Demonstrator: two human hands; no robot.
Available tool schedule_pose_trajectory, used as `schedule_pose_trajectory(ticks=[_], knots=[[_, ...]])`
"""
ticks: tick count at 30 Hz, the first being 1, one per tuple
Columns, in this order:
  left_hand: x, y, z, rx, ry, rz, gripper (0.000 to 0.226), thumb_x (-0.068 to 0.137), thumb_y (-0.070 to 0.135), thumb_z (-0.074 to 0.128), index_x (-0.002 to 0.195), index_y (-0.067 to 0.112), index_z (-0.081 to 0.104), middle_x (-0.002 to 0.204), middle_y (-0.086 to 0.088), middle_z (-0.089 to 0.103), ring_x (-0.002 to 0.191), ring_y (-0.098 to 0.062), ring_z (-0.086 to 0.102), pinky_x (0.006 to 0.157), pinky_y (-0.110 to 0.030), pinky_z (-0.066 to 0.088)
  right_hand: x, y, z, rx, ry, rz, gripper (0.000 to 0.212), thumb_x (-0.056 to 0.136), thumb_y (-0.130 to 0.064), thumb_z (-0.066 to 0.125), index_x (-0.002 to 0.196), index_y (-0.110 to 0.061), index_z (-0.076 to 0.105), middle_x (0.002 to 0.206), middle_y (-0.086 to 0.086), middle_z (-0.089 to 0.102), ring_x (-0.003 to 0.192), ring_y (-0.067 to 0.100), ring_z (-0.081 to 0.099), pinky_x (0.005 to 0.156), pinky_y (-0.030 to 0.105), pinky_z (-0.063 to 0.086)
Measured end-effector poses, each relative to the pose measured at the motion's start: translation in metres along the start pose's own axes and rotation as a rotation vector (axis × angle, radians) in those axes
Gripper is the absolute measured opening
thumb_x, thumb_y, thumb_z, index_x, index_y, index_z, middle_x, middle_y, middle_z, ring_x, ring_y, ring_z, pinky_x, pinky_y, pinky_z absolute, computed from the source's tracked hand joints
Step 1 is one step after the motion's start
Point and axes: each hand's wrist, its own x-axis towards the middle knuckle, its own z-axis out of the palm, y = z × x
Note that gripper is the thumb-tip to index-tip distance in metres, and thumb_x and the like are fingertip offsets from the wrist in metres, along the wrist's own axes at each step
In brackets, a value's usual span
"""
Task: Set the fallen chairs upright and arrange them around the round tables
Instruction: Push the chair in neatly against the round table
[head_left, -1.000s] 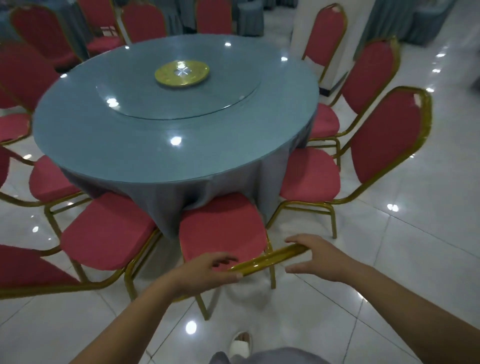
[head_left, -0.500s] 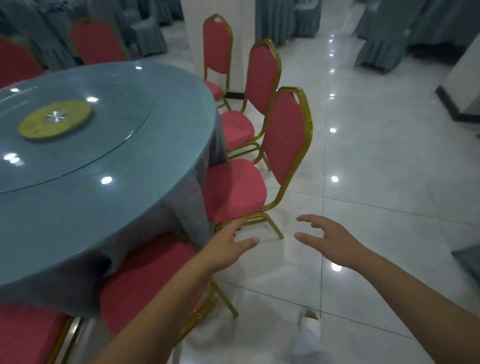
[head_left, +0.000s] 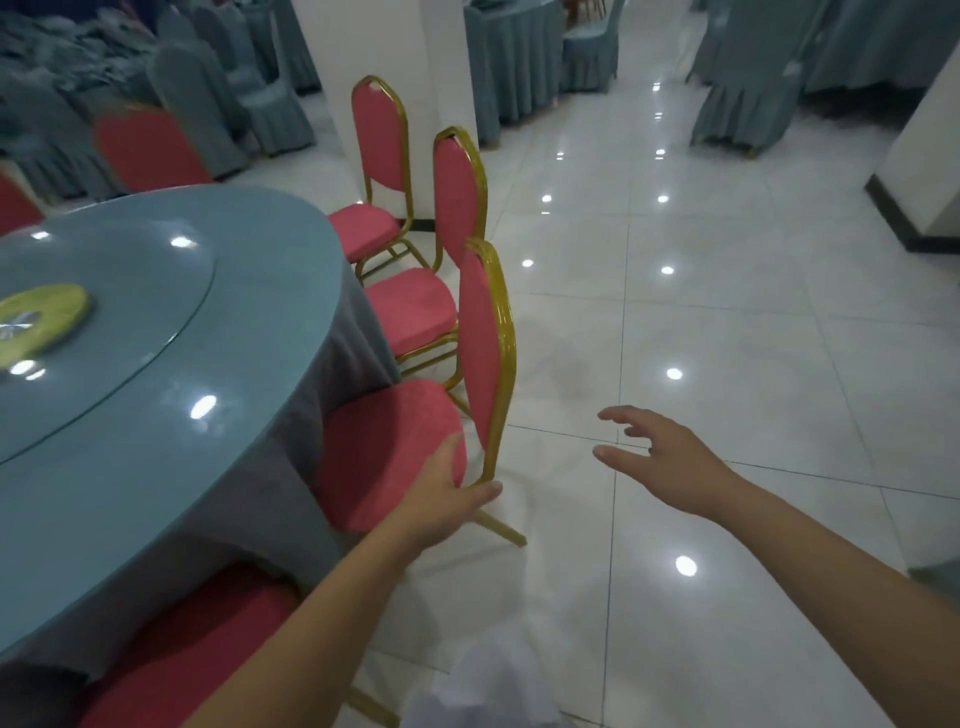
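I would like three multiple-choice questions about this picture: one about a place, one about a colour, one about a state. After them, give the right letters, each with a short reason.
1. Beside the round table, where is the left hand?
A) flat on the table top
B) at the rear edge of the seat of the nearest chair
C) on a white pillar

2. What colour is that chair's frame?
A) gold
B) black
C) white

3. How is the right hand?
A) gripping a chair back
B) open and holding nothing
C) pressing on the table top

Answers:
1 B: the hand is at the seat's back corner, not on the table.
2 A: the tubes around the red back and under the seat are gold.
3 B: it hangs over the floor, with nothing in it.
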Motion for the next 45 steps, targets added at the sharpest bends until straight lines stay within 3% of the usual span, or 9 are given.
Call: schedule_pose_trajectory(ticks=[3,8,14,20,27,32,35,39,45], knots=[[0.056,0.029,-0.005,0.010,0.050,0.016,0.079,0.081,0.036,0.078,0.147,0.028,0.035,0.139,0.013,0.042,0.124,-0.006,0.040,0.098,-0.020,0.034,0.047,0.003,-0.016,-0.036,-0.032,-0.035,0.048,0.086,-0.056,0.065,0.130,-0.045,0.052,0.134,-0.017,0.051,0.126,0.006,0.047,0.097,0.028,0.039],[0.170,0.071,-0.007,-0.080,0.062,-0.016,0.050,0.079,0.029,0.081,0.103,0.046,0.040,0.091,0.034,0.042,0.072,0.021,0.054,0.048,0.000,0.040,0.147,0.005,-0.051,-0.150,-0.084,-0.077,0.054,0.088,-0.056,0.063,0.137,-0.043,0.046,0.143,-0.014,0.045,0.131,0.008,0.042,0.097,0.027,0.036],[0.292,0.099,-0.005,-0.192,0.127,-0.140,0.078,0.075,0.031,0.083,0.139,0.021,0.039,0.121,0.003,0.056,0.111,-0.023,0.059,0.091,-0.041,0.055,0.267,-0.007,-0.102,-0.248,-0.198,-0.057,0.060,0.088,-0.052,0.064,0.142,-0.041,0.040,0.148,-0.013,0.039,0.133,0.009,0.040,0.101,0.028,0.037],[0.341,0.114,-0.007,-0.192,0.230,-0.239,0.067,0.075,0.009,0.074,0.134,0.021,0.044,0.096,-0.001,0.061,0.080,-0.013,0.064,0.047,-0.015,0.046,0.355,-0.012,-0.130,-0.275,-0.259,-0.086,0.060,0.089,-0.049,0.064,0.143,-0.039,0.040,0.148,-0.010,0.040,0.134,0.011,0.041,0.100,0.027,0.035],[0.328,0.119,-0.003,-0.047,0.339,-0.315,0.039,0.070,0.012,0.065,0.105,0.027,0.054,0.078,0.007,0.059,0.070,-0.011,0.059,0.044,-0.010,0.039,0.442,-0.041,-0.107,-0.419,-0.516,-0.301,0.078,0.086,-0.040,0.071,0.151,-0.037,0.028,0.156,-0.002,0.032,0.138,0.019,0.038,0.102,0.027,0.033],[0.261,0.107,0.009,0.085,0.297,-0.418,0.031,0.073,0.011,0.067,0.092,0.035,0.059,0.084,0.010,0.065,0.083,-0.012,0.063,0.065,-0.024,0.046,0.477,-0.078,-0.077,-0.682,-0.668,-0.641,0.097,0.074,-0.047,0.077,0.152,-0.043,0.019,0.160,0.001,0.020,0.145,0.029,0.026,0.114,0.050,0.032],[0.213,0.110,0.029,0.106,0.267,-0.488,0.031,0.075,0.018,0.068,0.091,0.044,0.060,0.079,0.021,0.063,0.076,0.003,0.059,0.063,-0.011,0.042,0.469,-0.074,-0.052,-0.974,-0.884,-0.853,0.074,0.075,-0.052,0.073,0.141,-0.044,0.041,0.153,-0.005,0.032,0.142,0.026,0.029,0.112,0.055,0.032],[0.170,0.115,0.070,0.126,0.368,-0.584,0.027,0.084,0.027,0.072,0.100,0.041,0.056,0.082,0.020,0.056,0.078,0.002,0.053,0.069,-0.016,0.044,0.443,-0.034,-0.031,-0.793,-0.977,-0.860,0.008,0.082,-0.025,0.066,0.088,-0.028,0.064,0.087,-0.008,0.064,0.087,0.016,0.060,0.080,0.038,0.052],[0.141,0.116,0.131,0.101,0.832,-0.897,0.040,0.089,0.006,0.057,0.121,0.030,0.062,0.097,0.004,0.066,0.092,-0.017,0.062,0.080,-0.033,0.052,0.432,-0.009,-0.031,-0.706,-0.822,-0.955,0.009,0.084,-0.021,0.063,0.078,-0.025,0.057,0.075,-0.006,0.058,0.075,0.018,0.057,0.071,0.036,0.050]])
